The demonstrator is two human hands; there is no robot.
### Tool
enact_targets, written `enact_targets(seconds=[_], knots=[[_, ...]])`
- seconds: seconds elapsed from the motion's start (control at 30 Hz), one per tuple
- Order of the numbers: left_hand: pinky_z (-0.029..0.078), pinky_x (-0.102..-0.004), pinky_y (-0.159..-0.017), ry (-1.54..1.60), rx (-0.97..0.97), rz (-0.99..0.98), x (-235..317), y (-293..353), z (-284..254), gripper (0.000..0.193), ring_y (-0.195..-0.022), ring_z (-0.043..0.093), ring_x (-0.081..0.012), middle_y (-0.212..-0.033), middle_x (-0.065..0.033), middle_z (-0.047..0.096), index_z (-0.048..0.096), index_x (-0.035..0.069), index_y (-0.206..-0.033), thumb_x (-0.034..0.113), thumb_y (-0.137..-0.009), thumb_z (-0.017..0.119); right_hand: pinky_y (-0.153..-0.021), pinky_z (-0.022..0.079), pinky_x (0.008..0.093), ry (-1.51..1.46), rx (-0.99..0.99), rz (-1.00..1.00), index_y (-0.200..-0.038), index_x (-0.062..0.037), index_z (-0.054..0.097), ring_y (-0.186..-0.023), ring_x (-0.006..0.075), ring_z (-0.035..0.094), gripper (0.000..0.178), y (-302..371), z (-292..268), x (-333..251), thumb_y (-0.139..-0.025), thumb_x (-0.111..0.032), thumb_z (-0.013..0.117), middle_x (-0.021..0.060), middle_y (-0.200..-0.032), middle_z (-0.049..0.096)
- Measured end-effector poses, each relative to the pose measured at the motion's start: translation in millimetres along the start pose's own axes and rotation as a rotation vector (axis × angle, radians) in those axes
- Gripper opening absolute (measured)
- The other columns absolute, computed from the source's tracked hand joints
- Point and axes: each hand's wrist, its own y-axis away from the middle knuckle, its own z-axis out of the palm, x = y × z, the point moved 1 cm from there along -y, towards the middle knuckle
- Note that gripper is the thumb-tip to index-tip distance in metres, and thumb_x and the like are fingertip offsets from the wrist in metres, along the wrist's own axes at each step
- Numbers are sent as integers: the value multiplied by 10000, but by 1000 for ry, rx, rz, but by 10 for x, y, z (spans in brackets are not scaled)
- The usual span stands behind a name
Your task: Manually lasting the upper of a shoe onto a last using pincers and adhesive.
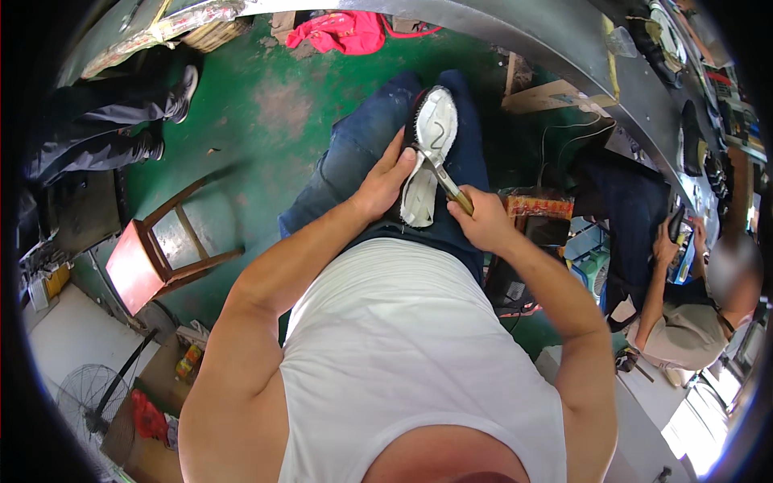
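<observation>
Shoe (431, 129) rests sole-up on my lap; my left hand (385, 181) clamps it, my right hand (483, 219) grips the wooden-handled tool (445, 183); I keep strokes short.

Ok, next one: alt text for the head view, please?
Seated person's left hand steadies an upturned shoe on their lap while the right hand works a wooden-handled tool against its white sole. A wooden stool stands left; another person works right.
</observation>
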Motion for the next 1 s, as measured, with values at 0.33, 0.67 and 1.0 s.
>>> enact_targets(seconds=[0.33,0.67,1.0], knots=[[327,-293,-1107,-205,184,-10,-12,-24,115,694,-1337,415,-196,-1474,-147,435,181,56,-1562,253,-1010,553,-715,506,413,532,336,-377,-983,1,615,-799,363,641,207,-91,-491,-119,-894,-184,639,192,-782,628],[295,-298,-1127,-440,201,45,5,-59,22,697,-1378,382,-226,-1494,-183,409,190,26,-1552,282,-1009,544,-696,479,460,102,-79,-64,-954,-7,612,-794,424,621,184,-221,-459,8,-910,-186,615,226,-806,627],[315,-298,-1113,-394,193,48,-39,-65,-58,697,-1358,400,-206,-1493,-181,409,176,23,-1553,282,-1014,534,-710,494,464,-180,-212,190,-971,27,598,-802,442,619,207,-310,-365,-140,-925,-175,595,223,-834,636]])
